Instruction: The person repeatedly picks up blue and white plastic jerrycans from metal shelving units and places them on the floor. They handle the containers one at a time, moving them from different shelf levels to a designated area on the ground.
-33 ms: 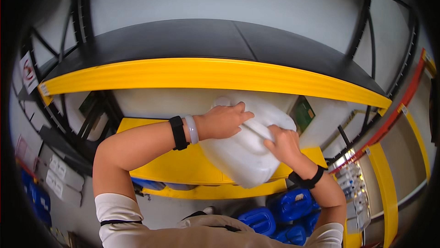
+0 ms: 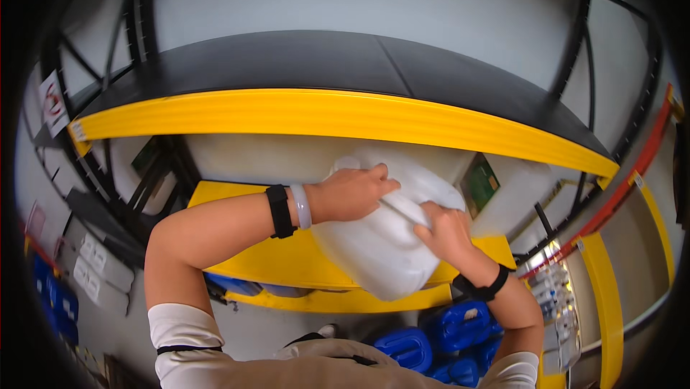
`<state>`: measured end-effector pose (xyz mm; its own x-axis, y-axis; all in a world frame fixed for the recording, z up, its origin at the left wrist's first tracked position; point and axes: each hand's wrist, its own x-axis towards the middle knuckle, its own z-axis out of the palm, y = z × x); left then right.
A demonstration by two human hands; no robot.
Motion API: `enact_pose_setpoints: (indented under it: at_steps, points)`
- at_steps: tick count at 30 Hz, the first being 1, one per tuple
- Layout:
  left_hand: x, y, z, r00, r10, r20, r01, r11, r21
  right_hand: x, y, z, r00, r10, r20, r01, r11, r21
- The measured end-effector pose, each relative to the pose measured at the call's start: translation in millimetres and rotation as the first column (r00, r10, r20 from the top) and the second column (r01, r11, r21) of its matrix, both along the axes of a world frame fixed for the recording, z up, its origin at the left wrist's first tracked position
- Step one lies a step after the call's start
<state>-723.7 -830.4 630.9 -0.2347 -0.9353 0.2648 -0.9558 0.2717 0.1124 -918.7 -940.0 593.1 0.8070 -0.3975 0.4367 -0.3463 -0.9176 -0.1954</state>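
Note:
A large white plastic jerrycan (image 2: pixel 384 263) is tilted in front of me, above the yellow lower shelf (image 2: pixel 273 256). My left hand (image 2: pixel 352 193) is closed round one end of its moulded handle, near the cap. At the handle's other end, my right hand (image 2: pixel 445 231) has its fingers wrapped over the grip. Part of the handle (image 2: pixel 404 206) shows between the two hands. The can's far side passes behind the yellow front beam (image 2: pixel 316 112) of the upper shelf. Whether its base touches the lower shelf I cannot tell.
The upper shelf has a dark deck (image 2: pixel 287 62), with black rack uprights (image 2: pixel 575 37) at its sides. Several blue jerrycans (image 2: pixel 406 346) stand on the floor at lower right. White containers (image 2: pixel 100 267) and blue ones (image 2: pixel 54 303) are at far left. A yellow-and-red rack (image 2: pixel 600 295) stands at right.
The view has shifted slightly. Both hands keep their grip on the white jerrycan's handle, and the can's near end sits a little lower in the picture.

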Motion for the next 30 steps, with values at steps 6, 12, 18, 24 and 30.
enact_pose_setpoints:
  at_steps: [6,12,18,24,30]
  points:
    - [1,109,-2,0.968,0.171,0.185,-0.181,0.983,0.037,29,78,8,0.937,0.347,0.026,-0.348,0.937,0.03]
    - [8,265,1,0.866,0.474,0.162,-0.491,0.866,0.093,99,181,5,0.722,0.691,0.021,-0.691,0.72,0.055]
    - [24,429,-28,0.653,0.735,0.185,-0.757,0.644,0.115,182,318,-15,0.458,0.889,-0.031,-0.886,0.459,0.063]
    - [61,593,-77,0.467,0.853,0.232,-0.879,0.42,0.228,271,482,-81,0.201,0.98,0.015,-0.97,0.197,0.14]
    - [112,736,-126,0.289,0.933,0.213,-0.931,0.222,0.29,348,636,-140,0.088,0.994,0.064,-0.964,0.069,0.257]
